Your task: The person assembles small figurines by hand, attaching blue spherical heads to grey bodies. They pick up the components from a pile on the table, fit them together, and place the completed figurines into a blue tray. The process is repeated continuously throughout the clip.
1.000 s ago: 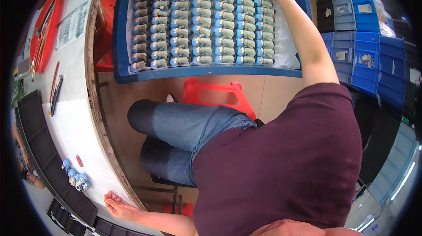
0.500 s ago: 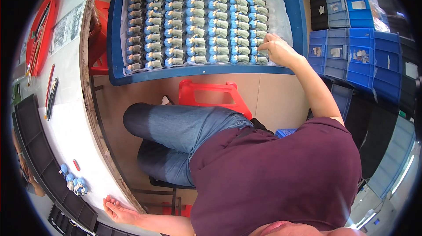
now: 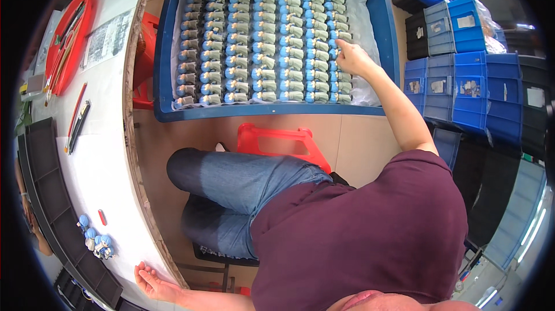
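My right hand (image 3: 354, 59) reaches over a large blue tray (image 3: 277, 112) at the far side. Its index finger points out onto the rightmost column of small figurines (image 3: 265, 36), which have blue heads and grey-green bodies. The fingertip meets or hovers just over one figurine; which of the two I cannot tell. Nothing shows in that hand. At the near left, my left hand (image 3: 151, 283) rests palm up on the white table's edge, its fingers loosely bent, apart and bare. Beyond it stand several blue-headed figurines (image 3: 102, 246) beside a small red object (image 3: 102, 217).
A red dish (image 3: 88, 7) with brushes lies on the white table (image 3: 98, 178), with a red brush and a dark knife-like tool (image 3: 80, 127) nearer. Black trays (image 3: 49, 178) line its left side. A red stool (image 3: 277, 131) stands below the tray; blue crates (image 3: 471, 88) are stacked at right.
My right hand has moved up the rightmost column, away from its near end, with the index finger now stretched out. The whole view has shifted slightly. My left hand stays at the table edge.
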{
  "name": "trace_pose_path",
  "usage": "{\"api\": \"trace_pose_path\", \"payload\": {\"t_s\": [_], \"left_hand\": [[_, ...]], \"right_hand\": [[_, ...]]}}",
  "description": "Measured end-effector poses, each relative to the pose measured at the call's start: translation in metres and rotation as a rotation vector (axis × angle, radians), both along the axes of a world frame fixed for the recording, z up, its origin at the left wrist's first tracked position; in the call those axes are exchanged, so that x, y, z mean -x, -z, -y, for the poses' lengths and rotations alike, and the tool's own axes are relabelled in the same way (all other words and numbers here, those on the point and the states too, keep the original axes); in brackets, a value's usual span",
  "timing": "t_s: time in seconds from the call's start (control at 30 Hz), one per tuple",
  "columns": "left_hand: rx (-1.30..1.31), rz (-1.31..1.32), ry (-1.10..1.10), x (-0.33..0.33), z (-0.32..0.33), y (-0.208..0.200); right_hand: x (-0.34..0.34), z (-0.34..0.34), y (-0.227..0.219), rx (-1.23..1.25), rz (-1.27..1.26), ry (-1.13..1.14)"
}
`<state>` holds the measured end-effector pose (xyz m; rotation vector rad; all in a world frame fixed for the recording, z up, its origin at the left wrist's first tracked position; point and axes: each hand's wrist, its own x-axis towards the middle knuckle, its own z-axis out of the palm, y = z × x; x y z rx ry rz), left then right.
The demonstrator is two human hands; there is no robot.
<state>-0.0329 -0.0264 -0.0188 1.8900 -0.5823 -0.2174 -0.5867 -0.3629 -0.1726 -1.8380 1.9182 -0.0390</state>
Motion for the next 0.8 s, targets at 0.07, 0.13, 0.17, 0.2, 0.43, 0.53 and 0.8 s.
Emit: {"api": "trace_pose_path", "payload": {"t_s": [0.07, 0.13, 0.17, 0.2, 0.43, 0.53, 0.8], "left_hand": [[-0.001, -0.003, -0.001, 0.001, 0.000, -0.001], [-0.001, -0.008, 0.000, 0.000, 0.000, 0.000], [-0.001, -0.011, 0.003, -0.001, 0.000, 0.000], [-0.001, -0.014, 0.005, -0.001, 0.000, 0.000], [-0.009, -0.001, -0.034, 0.003, -0.004, -0.001], [-0.001, -0.009, -0.008, 0.001, 0.004, 0.000], [0.049, -0.039, -0.044, 0.004, 0.002, -0.001]], "right_hand": [[-0.005, 0.005, 0.000, 0.051, -0.100, -0.014], [-0.005, 0.011, -0.004, 0.132, -0.237, -0.071], [-0.006, 0.012, -0.006, 0.171, -0.306, -0.097], [-0.002, 0.016, -0.002, 0.253, -0.276, -0.102], [0.013, 0.057, 0.006, 0.210, -0.162, -0.129], [0.024, 0.076, 0.014, 0.156, -0.174, 0.023], [0.008, 0.124, 0.009, -0.057, -0.305, 0.058]]}}
